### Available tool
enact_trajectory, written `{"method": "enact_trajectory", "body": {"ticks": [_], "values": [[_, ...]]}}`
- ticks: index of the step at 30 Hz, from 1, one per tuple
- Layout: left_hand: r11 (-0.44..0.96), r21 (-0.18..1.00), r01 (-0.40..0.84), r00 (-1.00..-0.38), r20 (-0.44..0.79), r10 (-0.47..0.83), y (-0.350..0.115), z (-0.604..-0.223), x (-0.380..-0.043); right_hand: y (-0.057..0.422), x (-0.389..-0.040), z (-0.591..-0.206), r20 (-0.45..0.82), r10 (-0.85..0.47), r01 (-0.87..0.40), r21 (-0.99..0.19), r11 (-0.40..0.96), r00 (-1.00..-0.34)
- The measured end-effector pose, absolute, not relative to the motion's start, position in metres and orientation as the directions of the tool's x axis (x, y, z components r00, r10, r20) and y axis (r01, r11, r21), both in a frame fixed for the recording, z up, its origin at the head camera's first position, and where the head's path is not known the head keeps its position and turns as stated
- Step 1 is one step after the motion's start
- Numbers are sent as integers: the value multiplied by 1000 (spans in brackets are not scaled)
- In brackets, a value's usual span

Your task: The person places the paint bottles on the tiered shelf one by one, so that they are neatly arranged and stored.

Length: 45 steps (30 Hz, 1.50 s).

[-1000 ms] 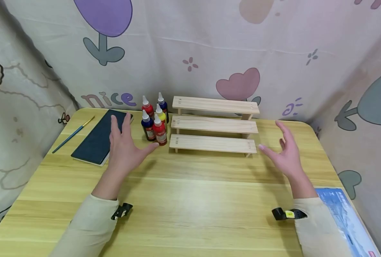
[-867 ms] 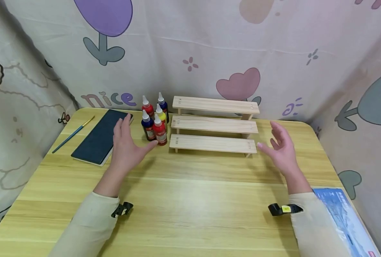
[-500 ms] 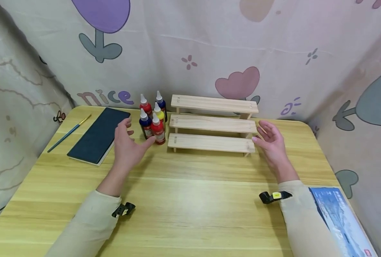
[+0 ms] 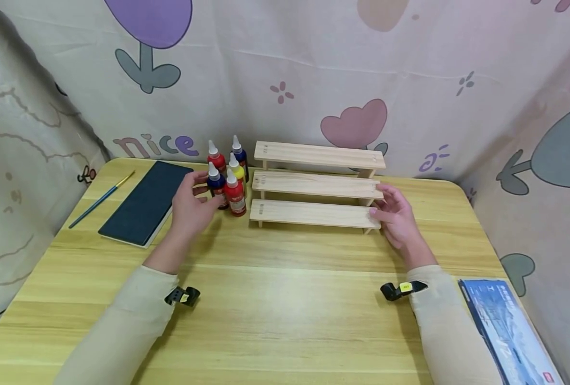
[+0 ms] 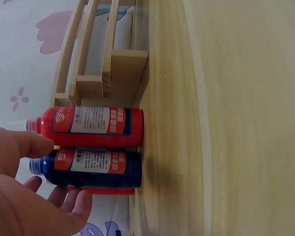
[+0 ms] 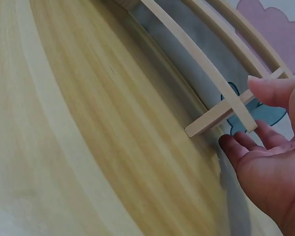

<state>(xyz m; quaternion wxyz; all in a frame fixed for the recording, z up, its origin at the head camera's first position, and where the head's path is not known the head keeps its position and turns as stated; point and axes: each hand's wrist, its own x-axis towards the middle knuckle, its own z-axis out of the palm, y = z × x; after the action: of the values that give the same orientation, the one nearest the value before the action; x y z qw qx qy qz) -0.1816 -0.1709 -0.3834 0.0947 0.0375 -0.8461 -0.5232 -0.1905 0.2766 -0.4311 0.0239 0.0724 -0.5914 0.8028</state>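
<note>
A three-tier wooden display shelf stands at the back of the table. My right hand is at its right end, thumb over the lowest board's end and fingers bent beside it; in the right wrist view, thumb and fingers flank the board ends without a clear grip. My left hand is beside a dark blue paint bottle with a white nozzle cap. In the left wrist view its thumb and loosely bent fingers lie on either side of that bottle; firm contact is unclear. A red paint bottle stands alongside.
Behind those stand another red bottle, a yellow bottle and another blue bottle. A dark notebook and a paintbrush lie at left. A blue-and-white printed pad is at the right edge. Patterned cloth hangs behind.
My right hand has moved left and inward to the shelf's right end, its fingers bending more. My left hand has come closer to the blue bottle, its fingers drawing in. Bottles and shelf stay in place.
</note>
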Motion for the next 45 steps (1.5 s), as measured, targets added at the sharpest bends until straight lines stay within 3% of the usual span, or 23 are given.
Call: {"method": "enact_trajectory", "body": {"ticks": [6,22,45], "values": [[418,908,8,-979,91,-180,-171,-385,-187,277,-191,-435,122,-57,-97,-942,-322,-991],[408,911,65,-979,137,-150,-174,-399,-196,281,-191,-443,166,-84,-142,-962,-233,-983],[419,902,108,-978,171,-117,-188,-405,-201,283,-196,-440,148,-126,-115,-965,-235,-981]]}}
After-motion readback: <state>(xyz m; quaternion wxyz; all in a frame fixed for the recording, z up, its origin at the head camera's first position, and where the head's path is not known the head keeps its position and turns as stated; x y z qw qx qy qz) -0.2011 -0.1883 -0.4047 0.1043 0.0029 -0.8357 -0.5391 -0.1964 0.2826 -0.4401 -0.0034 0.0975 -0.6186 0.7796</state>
